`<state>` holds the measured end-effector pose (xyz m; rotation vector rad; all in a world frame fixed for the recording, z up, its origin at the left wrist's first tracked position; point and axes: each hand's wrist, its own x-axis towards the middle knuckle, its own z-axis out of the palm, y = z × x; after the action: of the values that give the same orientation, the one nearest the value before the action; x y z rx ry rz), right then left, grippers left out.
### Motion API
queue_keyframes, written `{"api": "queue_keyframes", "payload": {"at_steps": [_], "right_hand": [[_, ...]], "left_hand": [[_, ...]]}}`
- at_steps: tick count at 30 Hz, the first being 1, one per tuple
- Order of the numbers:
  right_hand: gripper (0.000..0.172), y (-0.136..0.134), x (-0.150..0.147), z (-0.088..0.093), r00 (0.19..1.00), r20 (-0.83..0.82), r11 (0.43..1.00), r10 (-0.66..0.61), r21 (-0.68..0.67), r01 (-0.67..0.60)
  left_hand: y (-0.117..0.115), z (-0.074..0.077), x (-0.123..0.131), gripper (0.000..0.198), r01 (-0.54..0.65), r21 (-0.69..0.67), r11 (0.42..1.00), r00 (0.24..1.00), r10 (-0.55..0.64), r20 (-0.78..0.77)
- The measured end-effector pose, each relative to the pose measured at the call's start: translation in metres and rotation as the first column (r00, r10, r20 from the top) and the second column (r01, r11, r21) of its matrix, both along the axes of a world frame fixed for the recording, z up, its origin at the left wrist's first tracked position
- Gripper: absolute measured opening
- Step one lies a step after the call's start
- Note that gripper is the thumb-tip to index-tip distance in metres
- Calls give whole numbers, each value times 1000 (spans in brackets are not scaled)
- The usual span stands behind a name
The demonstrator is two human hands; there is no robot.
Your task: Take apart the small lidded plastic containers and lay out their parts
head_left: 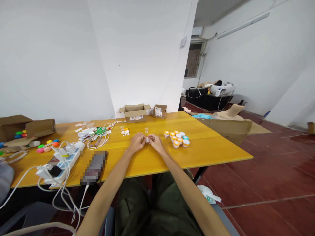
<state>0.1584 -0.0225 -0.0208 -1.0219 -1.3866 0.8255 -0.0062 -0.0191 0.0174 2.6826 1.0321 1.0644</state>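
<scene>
My left hand (137, 143) and my right hand (156, 143) meet over the table, fingers curled. Between their fingertips is a small white piece (147, 140), pinched from both sides; its exact kind is too small to make out. Just behind it stands a small clear plastic cup (146, 130). Left of the hands lie several loose small white pieces (125, 133), with a yellow-orange part and another clear cup (122, 128) beside them. To the right of my right hand stands a group of small clear containers (179, 140) with orange, white and teal tops.
Two cardboard boxes, an open one (135, 113) and a smaller one (160, 111), stand at the table's back. On the left are a phone (94, 167), a power strip (67, 162) with tangled white cables, coloured balls (49, 144) and another open box (40, 127).
</scene>
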Motion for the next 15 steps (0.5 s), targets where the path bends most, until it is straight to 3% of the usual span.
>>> {"api": "queue_keyframes", "payload": {"at_steps": [15], "right_hand": [[20,-7,-1,7,984,164,996,-74,57,65]], "left_hand": [[4,-5,0,10,-21,-24,999,1000,21,9]]}}
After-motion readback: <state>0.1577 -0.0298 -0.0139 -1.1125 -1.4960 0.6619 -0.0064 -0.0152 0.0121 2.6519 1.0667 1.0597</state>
